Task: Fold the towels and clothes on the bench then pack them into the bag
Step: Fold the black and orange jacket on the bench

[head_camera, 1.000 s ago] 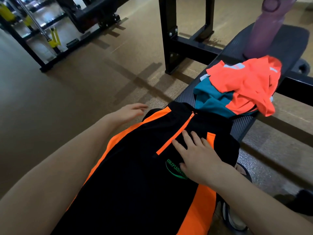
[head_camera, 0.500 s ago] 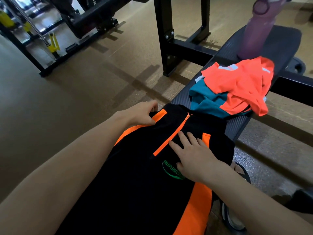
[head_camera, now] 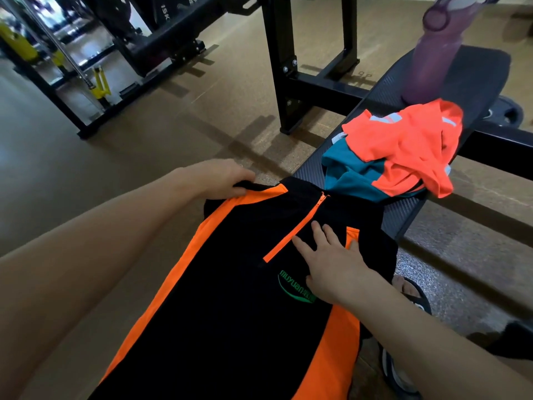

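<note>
Both of my hands are on the black jersey (head_camera: 245, 298): my left hand (head_camera: 219, 179) curls its fingers over the garment's far left corner at the bench's (head_camera: 476, 82) left edge and grips the cloth, while my right hand (head_camera: 331, 264) lies flat, fingers straight and spread, pressing the chest just right of the orange zip (head_camera: 294, 226). I see the jersey spread face up along the near part of the bench, black with orange side stripes and a green logo, and beyond it a crumpled orange and teal garment (head_camera: 398, 151) heaped in the middle of the pad, with a purple bottle (head_camera: 429, 59) standing near the far end.
</note>
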The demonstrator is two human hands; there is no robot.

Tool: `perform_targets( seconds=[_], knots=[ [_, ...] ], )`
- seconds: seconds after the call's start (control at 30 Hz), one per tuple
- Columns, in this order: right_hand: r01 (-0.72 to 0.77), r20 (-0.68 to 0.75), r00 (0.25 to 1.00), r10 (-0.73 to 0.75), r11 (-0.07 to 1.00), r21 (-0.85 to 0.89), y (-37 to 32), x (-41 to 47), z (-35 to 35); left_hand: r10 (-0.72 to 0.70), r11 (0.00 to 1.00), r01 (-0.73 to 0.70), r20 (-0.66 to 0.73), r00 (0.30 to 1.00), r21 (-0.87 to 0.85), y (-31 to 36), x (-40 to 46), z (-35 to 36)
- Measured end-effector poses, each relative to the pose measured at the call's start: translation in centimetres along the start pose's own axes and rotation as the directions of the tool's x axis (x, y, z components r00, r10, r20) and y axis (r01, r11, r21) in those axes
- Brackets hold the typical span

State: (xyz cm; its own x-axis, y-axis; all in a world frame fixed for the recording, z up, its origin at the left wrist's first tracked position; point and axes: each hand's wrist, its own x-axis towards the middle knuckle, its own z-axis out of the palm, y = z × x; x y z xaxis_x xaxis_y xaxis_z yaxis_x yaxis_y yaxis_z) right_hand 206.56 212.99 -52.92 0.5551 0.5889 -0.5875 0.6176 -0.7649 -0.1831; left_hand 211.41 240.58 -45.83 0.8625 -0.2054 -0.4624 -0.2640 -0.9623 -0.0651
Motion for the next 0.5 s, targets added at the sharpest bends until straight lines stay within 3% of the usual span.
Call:
perform_targets(
  seconds=[0.07,0.17,0.3,0.37,0.5],
  knots=[
    [-0.041,0.013,0.999,0.041,0.999,0.009,0.1,0.2,0.0,0.024,0.998,-0.019,-0.077,0.997,0.056,-0.1,-0.6,-1.0],
    [-0.101,0.029,0.995,0.1,0.994,0.03,0.5,0.5,0.1,0.061,0.998,-0.064,-0.109,0.992,-0.027,-0.6,-1.5,-1.7],
    [-0.124,0.057,0.991,0.122,0.992,0.031,0.6,0.7,0.0,0.057,0.952,-0.068,0.049,0.997,0.297,-2.0,-2.5,-1.6],
    [-0.127,0.061,0.99,0.125,0.991,0.036,0.6,0.7,-0.1,0.017,0.926,-0.031,0.042,0.999,0.376,-2.7,-3.1,-1.7],
    [-0.123,0.055,0.991,0.122,0.992,0.024,0.4,0.6,-0.1,-0.132,0.991,0.131,-0.037,0.991,-0.03,-3.3,-4.2,-0.8]
  ],
)
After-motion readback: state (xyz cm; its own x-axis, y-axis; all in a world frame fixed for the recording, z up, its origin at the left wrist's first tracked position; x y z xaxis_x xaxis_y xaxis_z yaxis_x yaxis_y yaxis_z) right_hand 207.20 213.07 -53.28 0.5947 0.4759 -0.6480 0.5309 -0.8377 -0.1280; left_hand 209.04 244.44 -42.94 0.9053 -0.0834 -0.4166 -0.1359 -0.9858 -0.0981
